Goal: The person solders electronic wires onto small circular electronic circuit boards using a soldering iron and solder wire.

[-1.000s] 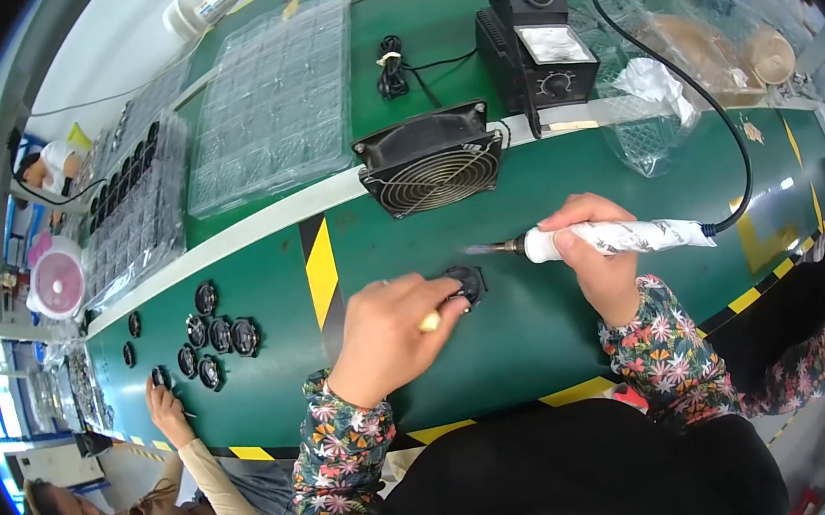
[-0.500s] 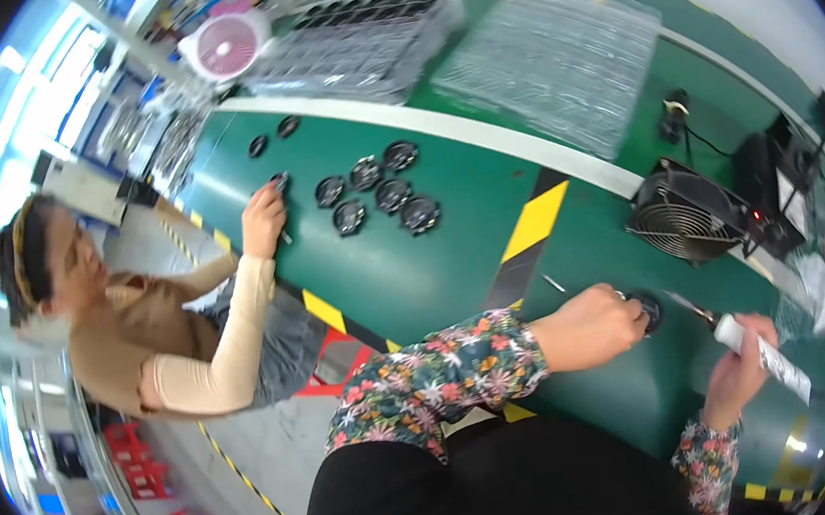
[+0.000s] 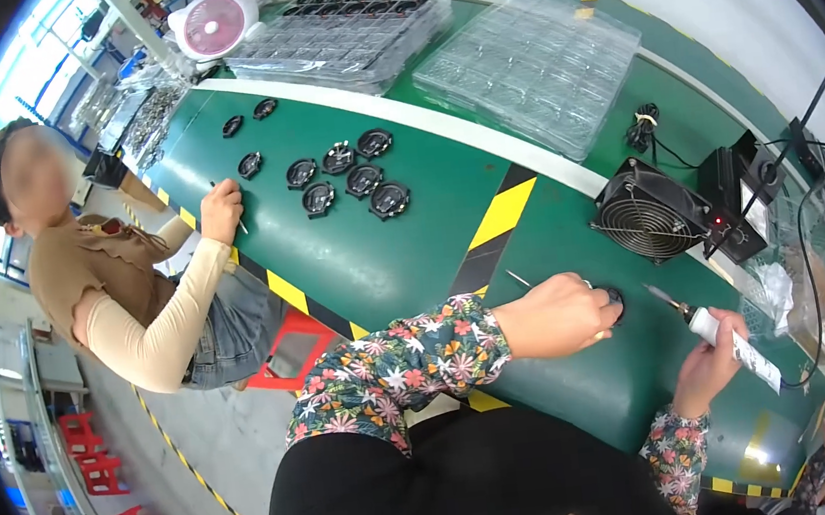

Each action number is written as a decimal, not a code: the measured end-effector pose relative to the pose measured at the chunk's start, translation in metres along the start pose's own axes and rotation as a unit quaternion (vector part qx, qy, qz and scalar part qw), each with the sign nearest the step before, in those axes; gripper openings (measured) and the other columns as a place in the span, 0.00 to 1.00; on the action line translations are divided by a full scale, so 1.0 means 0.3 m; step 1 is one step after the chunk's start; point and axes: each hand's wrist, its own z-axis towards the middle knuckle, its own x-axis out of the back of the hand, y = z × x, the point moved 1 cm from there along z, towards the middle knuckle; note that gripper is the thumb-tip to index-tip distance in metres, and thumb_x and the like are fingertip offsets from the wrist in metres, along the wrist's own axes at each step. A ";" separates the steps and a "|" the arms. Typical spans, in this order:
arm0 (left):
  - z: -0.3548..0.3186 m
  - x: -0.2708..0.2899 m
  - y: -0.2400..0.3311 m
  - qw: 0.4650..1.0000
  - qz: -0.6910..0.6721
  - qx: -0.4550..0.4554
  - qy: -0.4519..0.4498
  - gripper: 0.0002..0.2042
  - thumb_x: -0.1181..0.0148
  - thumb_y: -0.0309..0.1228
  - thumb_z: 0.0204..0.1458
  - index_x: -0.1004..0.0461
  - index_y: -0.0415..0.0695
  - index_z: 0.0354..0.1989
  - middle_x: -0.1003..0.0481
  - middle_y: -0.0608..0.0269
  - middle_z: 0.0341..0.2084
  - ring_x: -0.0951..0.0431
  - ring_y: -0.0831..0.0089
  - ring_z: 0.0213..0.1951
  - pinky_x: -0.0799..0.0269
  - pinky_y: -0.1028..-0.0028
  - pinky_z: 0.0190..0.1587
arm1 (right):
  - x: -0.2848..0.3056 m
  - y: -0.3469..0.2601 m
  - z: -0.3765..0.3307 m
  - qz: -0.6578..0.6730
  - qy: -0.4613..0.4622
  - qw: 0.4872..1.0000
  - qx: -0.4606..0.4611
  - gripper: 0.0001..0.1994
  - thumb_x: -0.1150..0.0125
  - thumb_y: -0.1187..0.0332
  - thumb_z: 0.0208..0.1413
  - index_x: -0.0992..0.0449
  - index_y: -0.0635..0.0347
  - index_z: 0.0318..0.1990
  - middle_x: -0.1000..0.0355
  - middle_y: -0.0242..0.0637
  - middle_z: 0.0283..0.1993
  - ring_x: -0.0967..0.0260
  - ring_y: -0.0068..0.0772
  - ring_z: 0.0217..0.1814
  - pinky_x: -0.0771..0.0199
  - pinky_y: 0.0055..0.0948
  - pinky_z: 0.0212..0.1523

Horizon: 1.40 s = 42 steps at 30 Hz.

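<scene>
In my right hand (image 3: 706, 367) is a soldering iron (image 3: 734, 349) with a white handle, gripped with the fingers wrapped round it. Its thin metal tip points up and left, toward my left hand (image 3: 562, 316), apart from it. The fingers of my left hand are closed on a round black part (image 3: 616, 304) at the green tabletop; most of that part is hidden behind them. Beyond that hand lies a short thin metal stick (image 3: 518, 278). Several round black parts (image 3: 364, 180) are grouped farther off on the left half of the table.
A black fan (image 3: 642, 218) stands beside a black box with a red light (image 3: 729, 209). Clear plastic trays (image 3: 533, 69) are stacked at the back. On the left, a co-worker's hand (image 3: 222, 212) holds a thin tool over the table. A red stool (image 3: 292, 351) is below the edge.
The view has shifted, so most things sit lower or further left. The co-worker's hand has come away from a round black part, which now lies on the table. My grips are unchanged.
</scene>
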 end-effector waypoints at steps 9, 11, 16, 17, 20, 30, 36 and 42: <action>0.136 0.124 0.099 0.932 -0.195 -0.118 0.282 0.13 0.39 0.40 0.47 0.33 0.44 0.23 0.33 0.62 0.24 0.30 0.65 0.25 0.36 0.69 0.28 | 0.001 -0.005 -0.025 0.050 0.013 0.998 -0.025 0.08 0.51 0.69 0.58 0.32 0.65 0.34 0.37 0.33 0.35 0.39 0.23 0.38 0.39 0.24 0.42; 0.132 0.095 0.085 0.932 -0.190 -0.120 0.283 0.15 0.43 0.44 0.49 0.34 0.45 0.23 0.33 0.62 0.25 0.30 0.64 0.27 0.36 0.67 0.30 | 0.011 -0.001 -0.025 0.028 -0.005 1.000 -0.008 0.07 0.50 0.69 0.57 0.32 0.64 0.33 0.37 0.33 0.35 0.39 0.24 0.39 0.39 0.25 0.44; 0.084 0.051 0.032 0.945 -0.191 -0.039 0.263 0.19 0.49 0.49 0.53 0.34 0.45 0.23 0.31 0.65 0.22 0.29 0.66 0.25 0.36 0.70 0.28 | 0.002 -0.014 -0.031 0.004 -0.004 1.000 -0.002 0.06 0.49 0.70 0.56 0.32 0.64 0.33 0.37 0.34 0.36 0.41 0.25 0.41 0.41 0.27 0.47; 0.077 0.046 0.020 0.945 -0.202 -0.033 0.254 0.20 0.49 0.50 0.53 0.34 0.45 0.22 0.30 0.66 0.21 0.29 0.67 0.24 0.36 0.71 0.27 | -0.001 -0.015 -0.032 0.006 -0.009 1.000 -0.001 0.06 0.49 0.69 0.56 0.32 0.64 0.33 0.37 0.34 0.36 0.41 0.25 0.42 0.41 0.27 0.48; 0.067 0.043 -0.004 0.942 -0.202 -0.033 0.265 0.21 0.49 0.52 0.52 0.35 0.46 0.21 0.30 0.66 0.20 0.29 0.68 0.21 0.37 0.73 0.23 | -0.019 -0.027 -0.031 -0.010 -0.013 1.000 0.000 0.07 0.49 0.69 0.55 0.32 0.65 0.33 0.36 0.36 0.36 0.41 0.28 0.42 0.43 0.29 0.49; 0.066 0.037 -0.032 0.948 -0.187 -0.037 0.256 0.21 0.44 0.54 0.47 0.36 0.48 0.20 0.32 0.69 0.19 0.32 0.69 0.19 0.40 0.73 0.21 | -0.056 -0.043 -0.030 -0.026 0.005 1.000 0.002 0.09 0.52 0.67 0.57 0.31 0.65 0.33 0.35 0.37 0.36 0.42 0.30 0.41 0.43 0.31 0.48; 0.065 0.041 -0.017 0.942 -0.182 -0.022 0.282 0.19 0.40 0.50 0.46 0.35 0.48 0.21 0.32 0.69 0.18 0.32 0.69 0.18 0.42 0.73 0.20 | -0.046 -0.052 -0.032 -0.037 -0.063 0.997 0.026 0.11 0.52 0.65 0.58 0.31 0.66 0.34 0.37 0.37 0.38 0.41 0.29 0.44 0.43 0.29 0.50; 0.078 0.046 0.005 0.943 -0.165 -0.010 0.289 0.15 0.36 0.39 0.44 0.35 0.48 0.18 0.31 0.68 0.17 0.33 0.69 0.16 0.42 0.73 0.19 | -0.030 -0.049 -0.040 -0.046 -0.054 0.996 0.047 0.11 0.51 0.66 0.58 0.31 0.66 0.34 0.36 0.37 0.38 0.41 0.29 0.44 0.43 0.30 0.50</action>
